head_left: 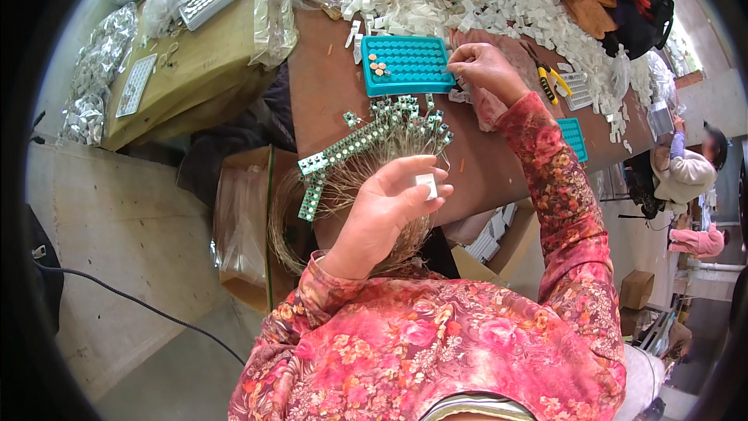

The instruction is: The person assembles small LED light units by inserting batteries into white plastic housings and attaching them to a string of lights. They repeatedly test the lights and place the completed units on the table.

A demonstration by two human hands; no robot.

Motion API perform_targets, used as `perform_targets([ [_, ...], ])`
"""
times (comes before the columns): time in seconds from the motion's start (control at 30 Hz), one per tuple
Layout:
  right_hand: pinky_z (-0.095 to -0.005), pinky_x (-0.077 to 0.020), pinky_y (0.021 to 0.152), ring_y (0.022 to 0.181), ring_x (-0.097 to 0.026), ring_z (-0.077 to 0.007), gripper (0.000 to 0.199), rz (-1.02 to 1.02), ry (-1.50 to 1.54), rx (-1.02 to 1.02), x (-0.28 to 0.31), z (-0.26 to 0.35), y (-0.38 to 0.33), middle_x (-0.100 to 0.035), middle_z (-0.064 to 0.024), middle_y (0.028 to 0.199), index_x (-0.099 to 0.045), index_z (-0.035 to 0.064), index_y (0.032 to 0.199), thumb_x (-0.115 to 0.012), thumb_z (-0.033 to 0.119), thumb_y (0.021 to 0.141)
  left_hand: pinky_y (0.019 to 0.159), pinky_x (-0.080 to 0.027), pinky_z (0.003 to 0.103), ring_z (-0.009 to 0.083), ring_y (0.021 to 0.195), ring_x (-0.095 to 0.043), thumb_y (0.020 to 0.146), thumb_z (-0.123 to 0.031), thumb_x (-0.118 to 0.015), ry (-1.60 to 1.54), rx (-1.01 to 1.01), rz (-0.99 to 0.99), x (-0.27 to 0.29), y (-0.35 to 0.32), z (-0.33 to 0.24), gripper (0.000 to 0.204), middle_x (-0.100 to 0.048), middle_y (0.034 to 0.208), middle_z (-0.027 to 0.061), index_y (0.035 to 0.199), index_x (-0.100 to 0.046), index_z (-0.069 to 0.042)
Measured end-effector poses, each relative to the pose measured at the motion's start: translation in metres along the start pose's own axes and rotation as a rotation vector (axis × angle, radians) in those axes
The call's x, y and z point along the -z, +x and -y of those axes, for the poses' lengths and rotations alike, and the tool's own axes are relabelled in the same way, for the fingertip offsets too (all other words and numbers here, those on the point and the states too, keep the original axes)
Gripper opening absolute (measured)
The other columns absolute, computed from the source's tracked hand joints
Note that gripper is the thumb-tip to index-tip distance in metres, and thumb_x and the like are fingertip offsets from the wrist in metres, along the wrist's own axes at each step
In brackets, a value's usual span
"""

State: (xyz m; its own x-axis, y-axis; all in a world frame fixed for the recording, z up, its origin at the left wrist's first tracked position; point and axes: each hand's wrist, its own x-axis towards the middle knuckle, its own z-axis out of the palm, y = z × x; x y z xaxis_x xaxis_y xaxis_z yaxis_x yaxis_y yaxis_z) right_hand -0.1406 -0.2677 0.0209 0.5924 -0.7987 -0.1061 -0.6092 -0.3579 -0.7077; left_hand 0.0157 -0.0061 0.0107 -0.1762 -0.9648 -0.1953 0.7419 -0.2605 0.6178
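The left hand (392, 201) is raised palm-up over the brown table (327, 86), its fingers curled round a small white square piece (426, 185) pinched against the thumb. Just behind it, at about ten o'clock, lies a fan of small green circuit boards (366, 136) with thin wires trailing from them. The right hand (485, 68) reaches out at one o'clock, fingertips closed together at the right edge of a teal tray (407, 64) — what they grip, if anything, I cannot tell. A few small round copper-coloured discs (379, 66) sit in the tray's left pockets. Further right lie yellow-handled pliers (545, 78), and beyond the tray a heap of white pieces (467, 0).
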Motion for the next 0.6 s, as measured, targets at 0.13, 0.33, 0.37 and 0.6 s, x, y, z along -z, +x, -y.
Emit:
perform_targets([
  [0.13,-0.0190,-0.0420,0.062,0.070,-0.053,-0.0025,0.020,-0.027,0.363,-0.049,0.011,0.010,-0.019,-0.059,0.0053,0.077,-0.065,0.0061,0.091,-0.067,0.025,0.085,0.090,-0.051,0.032,0.0234,0.107,-0.061,0.093,-0.012,-0.060,0.045,0.009,-0.022,0.002,0.001,0.001,0.038,-0.060,0.118,0.0116,0.128,-0.050,-0.003],
  [0.33,-0.0192,-0.0428,0.058,0.068,-0.055,-0.0043,0.015,-0.060,0.543,-0.030,0.002,0.052,-0.076,-0.061,0.0016,0.076,-0.065,0.0023,0.090,-0.066,0.017,0.086,0.093,-0.050,0.033,0.0245,0.109,-0.061,0.095,-0.014,-0.058,0.014,-0.028,-0.024,0.006,0.009,0.004,0.035,-0.059,0.122,0.0149,0.126,-0.051,0.001],
  [0.37,-0.0191,-0.0428,0.059,0.068,-0.055,-0.0046,0.012,-0.057,0.551,-0.007,-0.007,0.059,-0.092,-0.061,0.0014,0.077,-0.064,0.0012,0.089,-0.065,0.013,0.086,0.094,-0.050,0.034,0.0246,0.109,-0.061,0.095,-0.014,-0.058,-0.021,-0.036,-0.015,0.006,0.009,0.005,0.035,-0.059,0.122,0.0154,0.126,-0.051,0.002],
  [0.6,-0.0259,-0.0475,0.055,0.066,-0.059,-0.0149,0.008,-0.252,0.125,0.386,-0.055,0.082,-0.142,-0.060,-0.0068,0.080,-0.063,0.0018,0.083,-0.068,-0.001,0.077,0.092,-0.051,0.032,0.0226,0.105,-0.062,0.096,-0.014,-0.056,-0.214,-0.007,0.040,0.009,0.010,0.011,0.035,-0.061,0.114,0.0126,0.126,-0.050,0.001],
])
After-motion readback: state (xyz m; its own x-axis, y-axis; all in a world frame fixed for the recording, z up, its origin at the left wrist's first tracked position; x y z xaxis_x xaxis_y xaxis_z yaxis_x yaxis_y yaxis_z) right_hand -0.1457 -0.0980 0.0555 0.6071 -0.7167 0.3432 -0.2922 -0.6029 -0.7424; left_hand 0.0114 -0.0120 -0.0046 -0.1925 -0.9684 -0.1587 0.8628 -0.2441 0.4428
